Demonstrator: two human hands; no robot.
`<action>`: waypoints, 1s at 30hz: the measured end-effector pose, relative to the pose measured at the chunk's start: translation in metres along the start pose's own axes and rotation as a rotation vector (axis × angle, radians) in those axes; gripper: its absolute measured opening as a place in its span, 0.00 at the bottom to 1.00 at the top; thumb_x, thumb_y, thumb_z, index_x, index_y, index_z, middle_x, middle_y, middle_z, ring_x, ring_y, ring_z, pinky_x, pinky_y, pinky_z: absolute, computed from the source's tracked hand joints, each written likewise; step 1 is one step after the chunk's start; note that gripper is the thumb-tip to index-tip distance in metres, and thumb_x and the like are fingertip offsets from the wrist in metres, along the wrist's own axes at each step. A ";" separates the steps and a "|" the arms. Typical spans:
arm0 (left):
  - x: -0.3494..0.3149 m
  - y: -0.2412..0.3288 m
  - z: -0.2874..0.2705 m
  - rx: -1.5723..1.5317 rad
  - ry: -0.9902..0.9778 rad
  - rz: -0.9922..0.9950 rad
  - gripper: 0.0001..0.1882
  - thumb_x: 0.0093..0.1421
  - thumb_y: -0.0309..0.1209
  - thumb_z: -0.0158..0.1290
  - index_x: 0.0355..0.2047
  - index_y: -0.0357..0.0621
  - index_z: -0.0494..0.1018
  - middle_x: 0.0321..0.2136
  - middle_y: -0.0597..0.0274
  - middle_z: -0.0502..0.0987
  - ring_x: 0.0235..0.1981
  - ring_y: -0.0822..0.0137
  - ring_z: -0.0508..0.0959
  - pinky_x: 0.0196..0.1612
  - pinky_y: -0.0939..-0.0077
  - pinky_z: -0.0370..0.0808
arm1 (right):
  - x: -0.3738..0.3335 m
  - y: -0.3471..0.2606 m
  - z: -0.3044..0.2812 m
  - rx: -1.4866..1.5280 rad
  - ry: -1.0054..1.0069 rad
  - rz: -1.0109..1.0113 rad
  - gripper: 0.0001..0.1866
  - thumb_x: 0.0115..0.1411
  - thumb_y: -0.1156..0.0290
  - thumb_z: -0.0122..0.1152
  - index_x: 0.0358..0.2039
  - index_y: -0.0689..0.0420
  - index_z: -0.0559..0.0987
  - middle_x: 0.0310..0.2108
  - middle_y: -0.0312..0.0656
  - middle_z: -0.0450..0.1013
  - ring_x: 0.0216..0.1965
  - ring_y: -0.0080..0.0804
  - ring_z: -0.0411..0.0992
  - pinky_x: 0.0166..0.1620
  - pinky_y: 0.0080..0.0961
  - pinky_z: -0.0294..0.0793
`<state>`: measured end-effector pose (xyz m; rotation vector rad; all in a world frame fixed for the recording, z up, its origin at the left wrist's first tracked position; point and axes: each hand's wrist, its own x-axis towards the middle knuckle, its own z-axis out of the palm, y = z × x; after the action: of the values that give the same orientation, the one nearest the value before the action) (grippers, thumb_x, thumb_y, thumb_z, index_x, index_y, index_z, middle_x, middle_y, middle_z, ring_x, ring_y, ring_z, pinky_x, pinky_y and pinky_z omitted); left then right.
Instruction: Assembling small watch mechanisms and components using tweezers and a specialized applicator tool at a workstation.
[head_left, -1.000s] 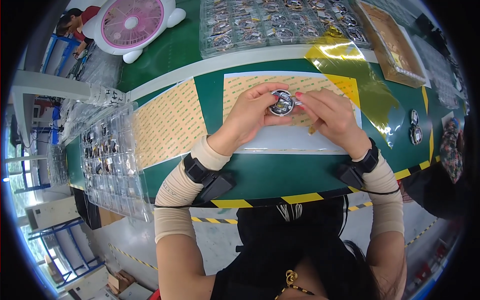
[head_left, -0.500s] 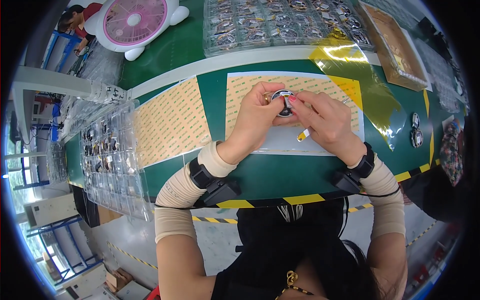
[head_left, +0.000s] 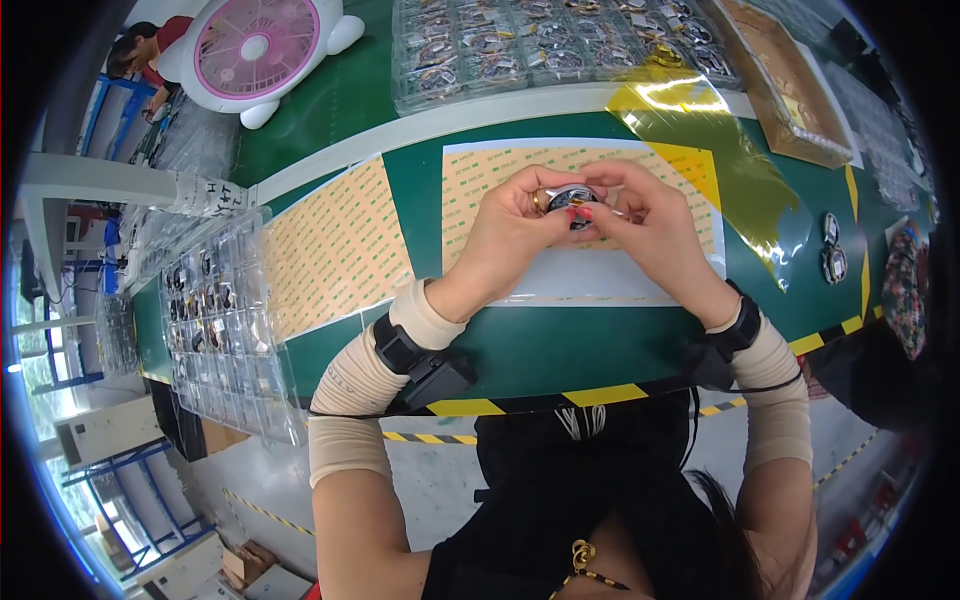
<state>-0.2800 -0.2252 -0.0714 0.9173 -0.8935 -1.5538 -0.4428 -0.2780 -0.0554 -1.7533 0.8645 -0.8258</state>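
A small round electronic assembly [head_left: 572, 194], dark with a silvery rim, is held up over the sheets between both hands. My left hand [head_left: 507, 232] grips its left side, a ring on one finger. From the right, my right hand [head_left: 650, 222] has its thumb pressed at the near edge of the part and its fingers curled behind; whether it holds anything else is hidden. Under the hands lies a tan adhesive sheet [head_left: 470, 180] with green print, and a plain whitish sheet [head_left: 585, 277] shows nearer me.
Left are another adhesive sheet [head_left: 340, 250] and a clear tray of parts [head_left: 215, 320]. Behind stand filled trays [head_left: 520, 45], a pink-and-white fan [head_left: 255, 47] and a shallow box [head_left: 785, 95]. Yellow film [head_left: 735, 190] and two joined round parts [head_left: 833, 250] lie right. A person [head_left: 150, 50] sits far left.
My right hand has turned, its thumb now at the part's near edge and fingers raised behind it. The yellow-and-white strip beneath that hand no longer shows. The assembly has tilted.
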 end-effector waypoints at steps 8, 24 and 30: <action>0.000 0.009 0.000 -0.362 -0.129 -0.143 0.19 0.64 0.30 0.37 0.53 0.34 0.60 0.47 0.51 0.67 0.46 0.65 0.71 0.55 0.69 0.67 | 0.010 0.003 -0.017 0.056 -0.200 0.199 0.10 0.50 0.77 0.61 0.34 0.64 0.75 0.18 0.27 0.63 0.19 0.09 0.56 0.21 0.10 0.54; -0.015 -0.009 0.009 -0.076 -0.077 0.090 0.22 0.63 0.32 0.42 0.54 0.31 0.57 0.51 0.50 0.65 0.51 0.59 0.67 0.55 0.61 0.63 | -0.003 0.001 -0.016 -0.089 -0.089 -0.230 0.08 0.46 0.75 0.60 0.28 0.59 0.72 0.22 0.39 0.69 0.24 0.33 0.72 0.25 0.23 0.69; -0.023 -0.021 0.009 0.055 -0.130 0.212 0.22 0.62 0.32 0.43 0.53 0.32 0.59 0.51 0.52 0.65 0.50 0.60 0.68 0.54 0.61 0.64 | -0.015 0.003 -0.015 -0.232 0.061 -0.431 0.10 0.44 0.71 0.61 0.27 0.56 0.70 0.23 0.38 0.69 0.23 0.37 0.71 0.23 0.28 0.68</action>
<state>-0.2933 -0.1985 -0.0841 0.7404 -1.0949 -1.4233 -0.4636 -0.2731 -0.0560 -2.1716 0.6471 -1.0960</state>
